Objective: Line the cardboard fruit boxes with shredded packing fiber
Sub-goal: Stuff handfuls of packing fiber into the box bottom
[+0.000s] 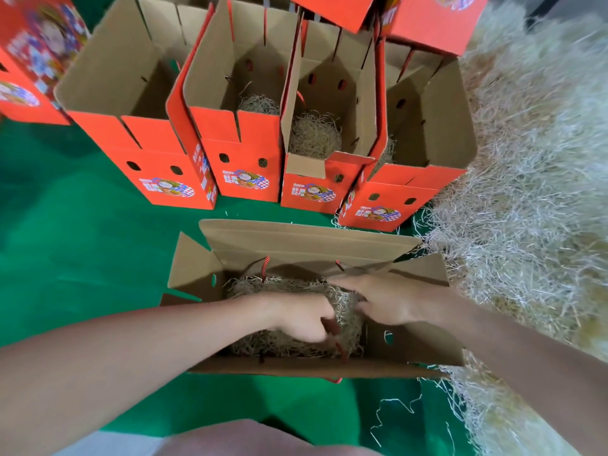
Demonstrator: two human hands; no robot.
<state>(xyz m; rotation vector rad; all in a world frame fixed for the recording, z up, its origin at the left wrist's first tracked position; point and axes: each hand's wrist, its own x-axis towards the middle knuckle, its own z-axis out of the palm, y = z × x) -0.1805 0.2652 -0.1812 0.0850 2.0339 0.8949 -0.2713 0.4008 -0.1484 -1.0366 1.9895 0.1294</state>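
flanking the box (296, 238) of fiber (263, 287): orange boxes (243, 166), heap (526, 159).

Cardboard and wiry fiber everywhere here.
The near box (309, 238) is bare brown cardboard, matt on the inside. The boxes behind (243, 172) carry a red printed outer face with a faint sheen. The shredded fiber (289, 343) looks pale, dry and rough, and so does the loose heap (526, 192). The green floor (82, 258) is matt and smooth.

Orange-red printed cardboard boxes (243, 149) show plain brown insides and blue-and-white chequered emblems (246, 180); pale straw-coloured shredded fibre heap (526, 192) at right; bright green floor mat (82, 258) beneath.
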